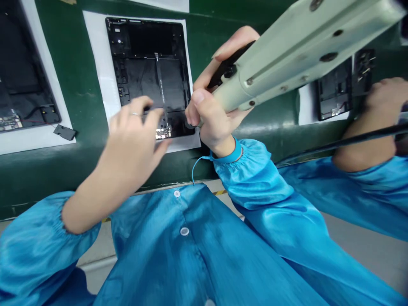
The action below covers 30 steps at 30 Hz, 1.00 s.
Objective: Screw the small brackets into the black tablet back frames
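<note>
A black tablet housing (pixel 140 80) lies on a white sheet (pixel 103 63), with a ribbon cable (pixel 161 83) running down its middle and a small circuit board (pixel 163 133) at its lower edge. My left hand (pixel 134 127) hovers over the housing's lower left part, its fingers apart and slightly bent; motion blurs it a little. My right hand (pixel 213 114) is wrapped round a pale grey-green electric screwdriver (pixel 280 59), at the housing's lower right corner. The screwdriver's body slants up to the right, and its bit is hidden by my fingers. A blue wrist strap (pixel 228 155) circles my right wrist.
Another black housing (pixel 27 72) lies on white paper at the left, with a small black part (pixel 64 132) near its corner. To the right, a co-worker's arm (pixel 372 127) reaches toward a further housing (pixel 336 89). A black cable (pixel 344 142) crosses the green bench (pixel 79 165).
</note>
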Tool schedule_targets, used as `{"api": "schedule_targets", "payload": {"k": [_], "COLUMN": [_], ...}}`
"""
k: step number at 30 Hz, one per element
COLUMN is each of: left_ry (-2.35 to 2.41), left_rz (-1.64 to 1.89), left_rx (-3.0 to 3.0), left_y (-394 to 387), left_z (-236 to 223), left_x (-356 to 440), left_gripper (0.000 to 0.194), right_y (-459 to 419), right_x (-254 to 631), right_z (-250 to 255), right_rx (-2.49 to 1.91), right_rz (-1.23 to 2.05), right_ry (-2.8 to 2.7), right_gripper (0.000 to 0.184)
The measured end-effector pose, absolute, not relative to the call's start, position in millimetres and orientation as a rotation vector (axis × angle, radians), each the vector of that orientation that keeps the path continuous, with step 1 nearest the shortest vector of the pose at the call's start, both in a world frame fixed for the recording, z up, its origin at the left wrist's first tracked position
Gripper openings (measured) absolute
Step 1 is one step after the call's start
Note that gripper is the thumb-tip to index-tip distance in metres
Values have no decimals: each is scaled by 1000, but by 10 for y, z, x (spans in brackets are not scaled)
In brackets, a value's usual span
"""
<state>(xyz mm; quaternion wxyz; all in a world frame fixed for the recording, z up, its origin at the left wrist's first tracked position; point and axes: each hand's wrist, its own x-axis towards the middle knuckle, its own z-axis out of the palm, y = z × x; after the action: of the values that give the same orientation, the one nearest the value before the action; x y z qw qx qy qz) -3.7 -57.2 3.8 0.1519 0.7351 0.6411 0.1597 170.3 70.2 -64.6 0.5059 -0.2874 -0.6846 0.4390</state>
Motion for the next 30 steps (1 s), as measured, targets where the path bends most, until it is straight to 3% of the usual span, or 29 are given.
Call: {"api": "schedule_targets", "payload": {"k": [4, 8, 10, 17, 21, 26, 30], "left_ry": [2208, 2329, 2307, 1909, 1732, 1730, 1785], "left_rz": [227, -107, -125, 754, 1161, 1324, 1302], "left_rx": [1868, 1828, 1855, 1391, 1036, 1221, 1350], "left_y": [-754, -905, -926, -801, -659, -174, 742], "left_z": [238, 198, 120, -202, -376, -347, -270], "left_x": [-419, -515, -490, -628, -774, -869, -721], "left_gripper": [34, 54, 51, 33, 42, 40, 44], "right_y": [597, 557, 567, 753, 935, 1086, 1030], "right_x": [1618, 1604, 1602, 1787, 2083, 2267, 2276], "right_z": [-556, -516, -526, -286, -168, -296, -335], "right_rx": [-557, -476, -467, -355, -382, -549, -508], "right_rz": [838, 853, 881, 809, 690, 519, 529], "right_ry": [-1529, -1523, -1463, -1444, -1382, -1224, -1296], "right_gripper": [60, 49, 45, 40, 33, 36, 40]}}
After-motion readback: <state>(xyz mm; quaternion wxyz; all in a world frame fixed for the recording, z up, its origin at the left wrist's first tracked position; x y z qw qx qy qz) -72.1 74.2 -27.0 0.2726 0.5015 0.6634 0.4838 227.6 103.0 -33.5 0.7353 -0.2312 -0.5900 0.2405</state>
